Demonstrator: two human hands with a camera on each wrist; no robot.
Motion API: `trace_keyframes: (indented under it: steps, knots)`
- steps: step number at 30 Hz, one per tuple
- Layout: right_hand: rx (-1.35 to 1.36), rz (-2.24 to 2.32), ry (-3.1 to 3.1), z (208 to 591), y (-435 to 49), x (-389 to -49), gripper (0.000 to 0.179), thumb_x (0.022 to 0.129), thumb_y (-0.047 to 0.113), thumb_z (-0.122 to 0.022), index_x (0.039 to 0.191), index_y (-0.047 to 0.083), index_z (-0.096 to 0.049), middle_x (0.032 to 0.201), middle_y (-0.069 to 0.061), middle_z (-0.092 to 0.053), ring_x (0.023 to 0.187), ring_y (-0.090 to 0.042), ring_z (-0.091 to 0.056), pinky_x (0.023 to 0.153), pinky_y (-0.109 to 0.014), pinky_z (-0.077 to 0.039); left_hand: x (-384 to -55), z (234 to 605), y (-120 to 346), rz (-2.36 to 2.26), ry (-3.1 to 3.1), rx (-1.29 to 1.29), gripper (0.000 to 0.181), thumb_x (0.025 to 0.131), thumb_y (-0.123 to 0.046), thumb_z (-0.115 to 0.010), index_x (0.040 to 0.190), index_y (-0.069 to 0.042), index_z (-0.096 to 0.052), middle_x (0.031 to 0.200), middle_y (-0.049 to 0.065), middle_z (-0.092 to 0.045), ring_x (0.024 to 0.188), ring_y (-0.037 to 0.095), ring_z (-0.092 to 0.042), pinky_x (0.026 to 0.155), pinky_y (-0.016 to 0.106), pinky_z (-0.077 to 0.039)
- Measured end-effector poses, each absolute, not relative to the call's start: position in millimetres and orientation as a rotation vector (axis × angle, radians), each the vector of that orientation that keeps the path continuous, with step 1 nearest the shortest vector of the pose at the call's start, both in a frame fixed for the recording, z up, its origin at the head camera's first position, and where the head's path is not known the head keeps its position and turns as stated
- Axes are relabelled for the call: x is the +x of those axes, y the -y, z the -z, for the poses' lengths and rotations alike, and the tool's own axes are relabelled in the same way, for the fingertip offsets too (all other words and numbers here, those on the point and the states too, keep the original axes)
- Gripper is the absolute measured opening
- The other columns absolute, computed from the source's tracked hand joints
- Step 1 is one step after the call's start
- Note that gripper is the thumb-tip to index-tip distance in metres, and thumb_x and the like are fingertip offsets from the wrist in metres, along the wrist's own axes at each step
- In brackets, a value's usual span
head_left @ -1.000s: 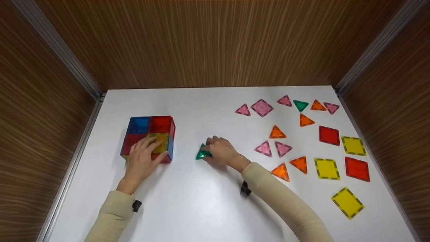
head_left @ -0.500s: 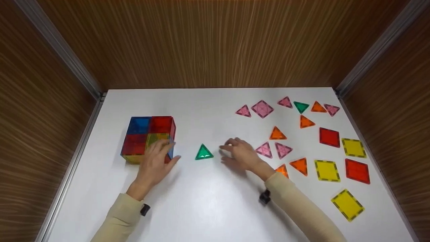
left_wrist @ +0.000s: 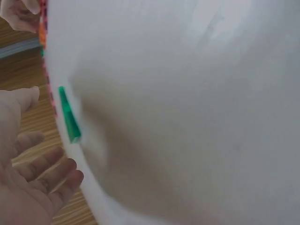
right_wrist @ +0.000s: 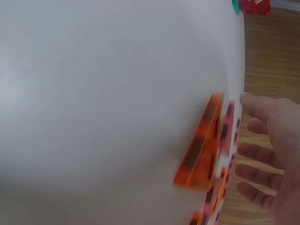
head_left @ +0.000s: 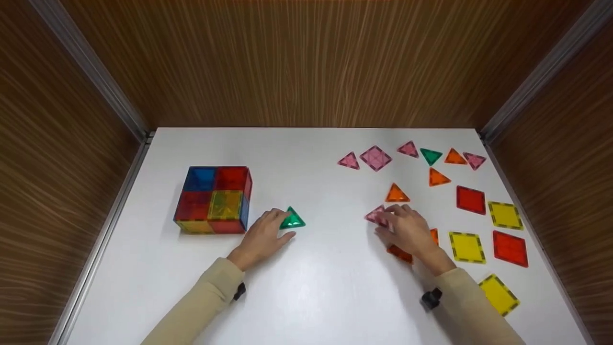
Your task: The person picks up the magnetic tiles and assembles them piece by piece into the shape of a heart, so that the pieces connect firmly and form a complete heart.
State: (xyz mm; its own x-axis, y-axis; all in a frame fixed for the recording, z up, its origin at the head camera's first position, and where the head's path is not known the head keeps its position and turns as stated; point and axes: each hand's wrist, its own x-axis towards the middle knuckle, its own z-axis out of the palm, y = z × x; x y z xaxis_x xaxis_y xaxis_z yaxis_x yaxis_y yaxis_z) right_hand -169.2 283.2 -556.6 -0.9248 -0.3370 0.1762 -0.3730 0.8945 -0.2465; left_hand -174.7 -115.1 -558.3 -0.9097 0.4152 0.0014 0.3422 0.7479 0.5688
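Note:
In the head view, my left hand (head_left: 262,235) reaches over the table beside a green triangular magnetic tile (head_left: 293,220), thumb and fingers spread around its left side. The left wrist view shows those fingers apart, with the green tile (left_wrist: 69,117) flat on the table past them. My right hand (head_left: 407,232) hovers at a pink triangular tile (head_left: 374,216), fingertips overlapping its right part. Loosely extended fingers appear in the right wrist view, near an orange triangular tile (right_wrist: 201,150). A second pink triangle is hidden under the right hand. Left of the left hand stands a block of joined tiles (head_left: 213,199).
Along the right side lie several tiles: a yellow square (head_left: 467,247), a red square (head_left: 471,200), an orange triangle (head_left: 397,193) and a pink square (head_left: 376,158) among them. Wood-grain panels (head_left: 306,62) enclose the white table (head_left: 311,287) at the back and sides.
My right hand has let go of the green triangle and moved right to the pink triangles. My left hand has left the tile block and moved right to the green triangle.

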Motion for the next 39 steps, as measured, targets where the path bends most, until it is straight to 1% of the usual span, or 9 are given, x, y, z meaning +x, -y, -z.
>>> trace_keyframes:
  steps: [4, 9, 12, 15, 18, 21, 25, 33, 39]
  knots:
    - [0.501, -0.394, 2.998, 556, -291, -170, 0.044, 0.092, 0.032, -0.082, 0.128, 0.007, -0.075, 0.125, -0.017, -0.071, 0.115, -0.037, -0.062, 0.096, -0.055, -0.058, -184, 564, 113, -0.803, -2.833, 0.603, 0.056, 0.101, -0.033, -0.072, 0.148, -0.007, -0.057, 0.133, 0.015, -0.063, 0.122, 0.032, -0.058, 0.114, 0.052, -0.049]
    - [0.472, -0.383, 3.063, 554, -289, -176, 0.043, 0.095, 0.037, -0.079, 0.128, 0.011, -0.075, 0.13, -0.016, -0.07, 0.122, -0.036, -0.059, 0.102, -0.055, -0.056, -191, 564, 107, -0.716, -2.845, 0.672, 0.048, 0.103, -0.033, -0.069, 0.142, -0.007, -0.061, 0.134, 0.016, -0.064, 0.122, 0.032, -0.057, 0.111, 0.052, -0.05]
    - [0.477, -0.351, 3.07, 555, -286, -179, 0.038, 0.095, 0.038, -0.079, 0.123, 0.012, -0.077, 0.128, -0.015, -0.071, 0.12, -0.035, -0.06, 0.099, -0.055, -0.057, -192, 564, 101, -0.69, -2.85, 0.732, 0.042, 0.102, -0.031, -0.07, 0.135, -0.006, -0.066, 0.132, 0.015, -0.065, 0.119, 0.032, -0.057, 0.104, 0.05, -0.053]
    - [0.5, -0.313, 3.04, 557, -284, -181, 0.033, 0.094, 0.034, -0.08, 0.118, 0.011, -0.079, 0.124, -0.016, -0.072, 0.114, -0.036, -0.061, 0.093, -0.053, -0.059, -192, 565, 96, -0.69, -2.865, 0.776, 0.035, 0.102, -0.028, -0.071, 0.129, -0.005, -0.07, 0.128, 0.015, -0.067, 0.114, 0.032, -0.059, 0.098, 0.048, -0.054]
    - [0.517, -0.301, 3.012, 559, -283, -183, 0.03, 0.094, 0.03, -0.081, 0.116, 0.011, -0.08, 0.122, -0.017, -0.072, 0.112, -0.036, -0.061, 0.091, -0.052, -0.06, -192, 566, 95, -0.697, -2.88, 0.781, 0.031, 0.101, -0.026, -0.072, 0.126, -0.007, -0.073, 0.125, 0.013, -0.069, 0.112, 0.03, -0.06, 0.096, 0.047, -0.055]
    - [0.538, -0.331, 3.003, 560, -280, -185, 0.027, 0.094, 0.028, -0.08, 0.116, 0.013, -0.081, 0.122, -0.016, -0.073, 0.112, -0.035, -0.062, 0.093, -0.051, -0.06, -193, 566, 96, -0.708, -2.885, 0.775, 0.029, 0.101, -0.025, -0.073, 0.124, -0.008, -0.074, 0.124, 0.01, -0.07, 0.11, 0.029, -0.061, 0.097, 0.045, -0.056]
    - [0.62, -0.403, 2.986, 560, -270, -188, 0.024, 0.095, 0.028, -0.08, 0.116, 0.015, -0.082, 0.121, -0.012, -0.075, 0.112, -0.032, -0.064, 0.094, -0.049, -0.061, -196, 565, 97, -0.725, -2.875, 0.775, 0.03, 0.1, -0.025, -0.073, 0.125, -0.008, -0.075, 0.125, 0.01, -0.07, 0.11, 0.028, -0.06, 0.098, 0.044, -0.056]
    - [0.81, -0.482, 2.959, 560, -233, -191, 0.029, 0.094, 0.023, -0.081, 0.123, 0.017, -0.08, 0.12, -0.008, -0.075, 0.105, -0.028, -0.064, 0.089, -0.044, -0.061, -198, 564, 89, -0.708, -2.81, 0.766, 0.033, 0.1, -0.027, -0.073, 0.13, -0.013, -0.074, 0.132, 0.009, -0.07, 0.115, 0.027, -0.06, 0.101, 0.044, -0.055]
    - [0.928, -0.468, 2.916, 560, -205, -196, 0.026, 0.094, 0.022, -0.081, 0.12, 0.017, -0.081, 0.119, -0.007, -0.076, 0.102, -0.026, -0.065, 0.087, -0.041, -0.061, -200, 562, 84, -0.707, -2.797, 0.774, 0.032, 0.1, -0.027, -0.073, 0.129, -0.014, -0.075, 0.13, 0.007, -0.07, 0.115, 0.026, -0.06, 0.102, 0.043, -0.055]
